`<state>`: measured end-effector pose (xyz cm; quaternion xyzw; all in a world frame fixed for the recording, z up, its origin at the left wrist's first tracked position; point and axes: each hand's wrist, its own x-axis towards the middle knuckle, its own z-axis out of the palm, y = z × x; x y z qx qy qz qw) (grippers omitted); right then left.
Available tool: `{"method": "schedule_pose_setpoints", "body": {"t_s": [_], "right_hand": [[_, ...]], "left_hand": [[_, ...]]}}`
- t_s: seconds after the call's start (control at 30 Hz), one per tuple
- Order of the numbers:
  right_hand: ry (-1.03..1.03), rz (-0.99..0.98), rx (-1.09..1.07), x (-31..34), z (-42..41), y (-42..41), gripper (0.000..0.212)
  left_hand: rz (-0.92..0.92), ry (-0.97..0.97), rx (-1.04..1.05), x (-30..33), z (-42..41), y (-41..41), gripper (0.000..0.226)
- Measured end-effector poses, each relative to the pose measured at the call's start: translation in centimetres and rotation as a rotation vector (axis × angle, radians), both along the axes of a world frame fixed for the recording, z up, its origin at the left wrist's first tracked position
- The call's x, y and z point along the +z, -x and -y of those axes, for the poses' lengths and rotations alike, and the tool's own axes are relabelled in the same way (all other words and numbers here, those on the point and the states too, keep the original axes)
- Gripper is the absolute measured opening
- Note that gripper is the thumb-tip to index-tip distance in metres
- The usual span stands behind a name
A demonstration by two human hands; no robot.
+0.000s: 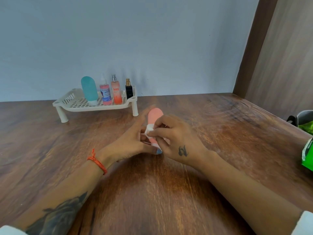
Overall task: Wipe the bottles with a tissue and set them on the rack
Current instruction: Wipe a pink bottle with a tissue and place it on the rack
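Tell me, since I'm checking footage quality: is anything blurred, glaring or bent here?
Head view: the left hand fingertips smear slightly; a soft sheen lies on the wooden table; the wide-angle lens tilts the wooden panel; the rack bottles read fairly sharp.

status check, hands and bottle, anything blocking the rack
Left hand holds pink bottle; right hand pinches tissue on it. Four bottles on rack. Path unobstructed.

A brown wooden desk point(169, 192) meets a pale blue wall point(135, 39); a green packet point(307, 156) lies at the right edge.
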<state>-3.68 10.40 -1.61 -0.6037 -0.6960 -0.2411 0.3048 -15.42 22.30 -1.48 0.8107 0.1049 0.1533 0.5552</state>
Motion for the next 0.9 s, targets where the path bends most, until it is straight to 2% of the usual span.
{"method": "schedule_pose_setpoints", "body": {"t_s": [0.17, 0.27, 0.33, 0.47, 0.67, 0.9], "right_hand": [[0.078, -0.058, 0.047, 0.1, 0.3, -0.3, 0.013], [-0.098, -0.252, 0.068, 0.2, 0.2, -0.6, 0.01], [-0.229, -0.286, 0.012, 0.3, 0.0, -0.7, 0.015], [-0.088, -0.131, -0.04, -0.2, -0.3, -0.2, 0.024], [0.049, 0.105, 0.012, 0.1, 0.0, 0.1, 0.027], [0.161, 0.151, 0.114, 0.6, 0.6, 0.2, 0.021]], "left_hand": [[0.0, 0.019, -0.019, 0.0, -0.1, 0.0, 0.115], [-0.015, 0.0, -0.006, -0.1, -0.3, -0.2, 0.115], [-0.021, -0.012, 0.009, -0.1, -0.5, -0.3, 0.114], [-0.008, 0.002, 0.007, -0.2, -0.4, -0.3, 0.113], [0.006, 0.007, -0.001, -0.1, -0.4, -0.1, 0.115], [-0.012, -0.005, -0.011, 0.1, -0.4, 0.0, 0.117]]}}
